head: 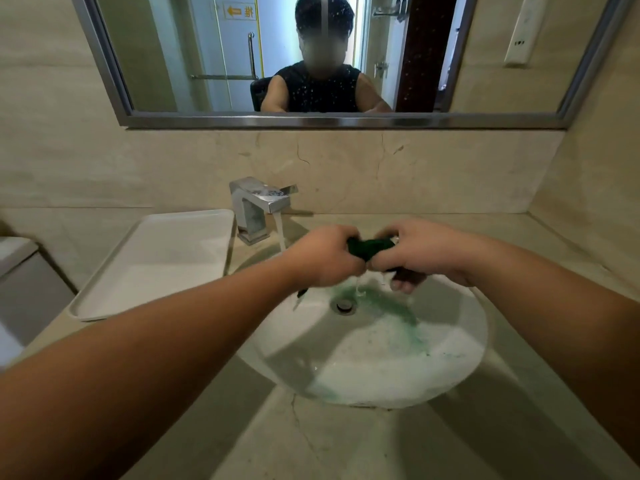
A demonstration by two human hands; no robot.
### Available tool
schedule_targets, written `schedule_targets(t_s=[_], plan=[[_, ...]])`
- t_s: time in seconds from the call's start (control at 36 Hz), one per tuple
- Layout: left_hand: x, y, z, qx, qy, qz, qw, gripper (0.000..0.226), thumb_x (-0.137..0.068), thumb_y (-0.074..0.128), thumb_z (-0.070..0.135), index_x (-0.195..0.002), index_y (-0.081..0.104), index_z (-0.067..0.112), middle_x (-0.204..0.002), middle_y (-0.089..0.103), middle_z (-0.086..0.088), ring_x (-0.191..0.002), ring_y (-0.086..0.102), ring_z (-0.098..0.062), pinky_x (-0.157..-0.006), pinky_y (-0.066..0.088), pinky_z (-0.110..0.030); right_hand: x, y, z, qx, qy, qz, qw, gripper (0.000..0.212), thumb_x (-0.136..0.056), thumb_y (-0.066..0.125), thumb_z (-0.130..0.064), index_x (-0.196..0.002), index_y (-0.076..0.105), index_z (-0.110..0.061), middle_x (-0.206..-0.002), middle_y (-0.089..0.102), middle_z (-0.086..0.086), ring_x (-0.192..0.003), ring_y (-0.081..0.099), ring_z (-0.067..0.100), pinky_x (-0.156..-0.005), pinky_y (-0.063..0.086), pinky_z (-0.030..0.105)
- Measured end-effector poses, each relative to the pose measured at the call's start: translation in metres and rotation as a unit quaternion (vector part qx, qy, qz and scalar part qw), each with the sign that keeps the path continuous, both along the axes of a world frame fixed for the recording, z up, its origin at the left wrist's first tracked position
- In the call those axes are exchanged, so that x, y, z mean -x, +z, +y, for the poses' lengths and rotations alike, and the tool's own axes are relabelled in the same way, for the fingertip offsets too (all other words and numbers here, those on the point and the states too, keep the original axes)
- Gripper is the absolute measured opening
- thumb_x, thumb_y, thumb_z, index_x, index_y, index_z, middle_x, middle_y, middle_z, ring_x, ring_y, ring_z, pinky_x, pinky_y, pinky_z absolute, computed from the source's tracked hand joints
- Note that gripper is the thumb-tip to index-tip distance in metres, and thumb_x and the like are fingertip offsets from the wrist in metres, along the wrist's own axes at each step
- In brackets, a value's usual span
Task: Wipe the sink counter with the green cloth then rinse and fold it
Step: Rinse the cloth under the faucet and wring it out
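Overhead, a wide mirror (207,57) in a metal frame spans the wall above a beige stone counter (346,441) and reflects a person in a dark sleeveless top leaning toward it. Below, a round white sink (460,358) is set into the counter, its bowl streaked and speckled with green near the drain (344,304) and down the right slope, with pale foamy water lying in the near part. Left of the sink, a white rectangular tray (152,261) lies on the counter, its right edge just beside the tap's base. A square chrome tap (259,202) stands at the back left of the bowl with a stream of water (280,233) running from its spout into the sink.

Both bare forearms reach in from the lower corners and meet over the back of the bowl. The left hand (322,258) is closed into a fist around one end of the green cloth (369,247), and the right hand (426,251) is clenched around the other end, its fingers curled under. Between the two fists the cloth shows only as a short, dark, tightly bunched twist, held in the air above the drain and to the right of the tap's stream, not touching it. A thin trickle of water (358,287) falls from the cloth toward the drain.
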State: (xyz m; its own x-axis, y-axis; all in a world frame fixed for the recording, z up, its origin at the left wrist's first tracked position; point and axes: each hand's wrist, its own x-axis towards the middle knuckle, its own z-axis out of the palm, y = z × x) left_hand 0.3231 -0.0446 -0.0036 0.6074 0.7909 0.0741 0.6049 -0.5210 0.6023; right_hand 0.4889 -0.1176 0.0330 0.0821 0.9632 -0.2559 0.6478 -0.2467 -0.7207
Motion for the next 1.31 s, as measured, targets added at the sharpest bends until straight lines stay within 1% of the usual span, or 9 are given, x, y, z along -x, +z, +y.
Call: schedule_targets(t_s=[0.11,0.25,0.42,0.47,0.53,0.75,0.94,1.11,1.31], plan=[[0.02,0.008,0.018,0.29,0.033,-0.16,0.943,0.019,-0.088,0.068,0.01,-0.106,0.063,0.005,-0.072,0.06,-0.005,-0.054,0.05,-0.014,-0.039,0.033,-0.024,0.011,-0.001,-0.008,-0.235,0.024,-0.161,0.958,0.07,-0.087,0.071,-0.024,-0.152,0.044,-0.028,-0.132,0.065,0.0,-0.098,0.071,0.019,-0.08,0.06,0.036],[0.036,0.026,0.026,0.532,-0.072,-0.196,0.82,0.01,-0.087,0.061,0.011,-0.095,0.057,0.008,-0.068,0.051,-0.001,-0.046,0.043,-0.008,-0.032,0.027,-0.014,0.004,-0.024,-0.016,-0.357,0.112,-0.368,0.851,0.099,-0.087,0.066,-0.014,-0.165,0.007,-0.024,-0.17,0.021,0.002,-0.154,0.024,0.026,-0.121,0.033,0.048],[0.025,0.034,0.01,0.58,-0.201,-0.05,0.788,0.012,-0.085,0.062,0.015,-0.081,0.052,0.009,-0.061,0.048,-0.001,-0.04,0.041,-0.006,-0.03,0.025,-0.015,0.003,-0.025,-0.007,-0.563,0.162,-0.484,0.649,0.064,-0.092,0.058,-0.007,-0.154,0.044,-0.009,-0.158,0.047,0.016,-0.139,0.05,0.04,-0.109,0.042,0.057],[0.021,0.034,0.006,0.542,-0.202,-0.01,0.816,0.02,-0.086,0.062,0.014,-0.072,0.047,0.011,-0.059,0.045,0.0,-0.039,0.035,-0.007,-0.031,0.021,-0.016,0.006,-0.023,-0.004,-0.551,0.172,-0.478,0.663,0.049,-0.091,0.06,-0.007,-0.14,0.055,-0.006,-0.129,0.064,0.018,-0.096,0.067,0.04,-0.074,0.054,0.049],[0.019,0.034,0.003,0.474,-0.177,0.02,0.862,0.026,-0.088,0.061,0.013,-0.069,0.045,0.013,-0.057,0.042,-0.001,-0.039,0.031,-0.008,-0.033,0.017,-0.017,0.007,-0.023,-0.003,-0.496,0.17,-0.487,0.699,0.034,-0.084,0.067,-0.009,-0.117,0.063,-0.006,-0.098,0.064,0.015,-0.056,0.054,0.035,-0.045,0.038,0.036],[-0.004,0.022,-0.018,0.084,-0.004,0.139,0.987,0.022,-0.088,0.067,0.014,-0.071,0.053,0.012,-0.063,0.049,-0.006,-0.05,0.039,-0.022,-0.045,0.03,-0.026,0.025,-0.019,0.007,-0.202,0.098,-0.536,0.814,0.009,-0.091,0.058,-0.026,-0.086,0.051,-0.023,-0.067,0.049,-0.004,-0.058,0.051,0.023,-0.052,0.039,0.031],[-0.001,0.005,-0.017,-0.226,-0.058,0.253,0.939,0.013,-0.097,0.055,0.013,-0.108,0.062,0.013,-0.071,0.053,0.0,-0.058,0.048,-0.02,-0.047,0.033,-0.032,0.031,-0.027,0.017,-0.048,0.115,-0.435,0.892,0.014,-0.088,0.063,-0.035,-0.09,0.069,-0.023,-0.08,0.067,-0.001,-0.068,0.061,0.024,-0.055,0.043,0.03],[0.013,-0.014,-0.014,-0.355,-0.069,0.181,0.915,0.025,-0.098,0.056,0.019,-0.119,0.046,0.013,-0.073,0.053,0.0,-0.053,0.051,-0.027,-0.043,0.025,-0.031,0.023,-0.031,0.016,0.004,0.121,-0.183,0.976,0.037,-0.074,0.072,-0.025,-0.11,0.065,-0.019,-0.063,0.051,0.005,-0.051,0.04,0.024,-0.049,0.034,0.034],[0.022,-0.028,-0.002,-0.429,-0.094,0.121,0.89,0.027,-0.09,0.066,0.017,-0.113,0.054,0.019,-0.09,0.057,-0.005,-0.066,0.055,-0.026,-0.046,0.027,-0.03,0.016,-0.023,0.01,0.095,0.055,0.0,0.994,0.033,-0.086,0.076,-0.016,-0.11,0.058,-0.001,-0.064,0.049,0.005,-0.045,0.043,0.018,-0.047,0.035,0.03]])
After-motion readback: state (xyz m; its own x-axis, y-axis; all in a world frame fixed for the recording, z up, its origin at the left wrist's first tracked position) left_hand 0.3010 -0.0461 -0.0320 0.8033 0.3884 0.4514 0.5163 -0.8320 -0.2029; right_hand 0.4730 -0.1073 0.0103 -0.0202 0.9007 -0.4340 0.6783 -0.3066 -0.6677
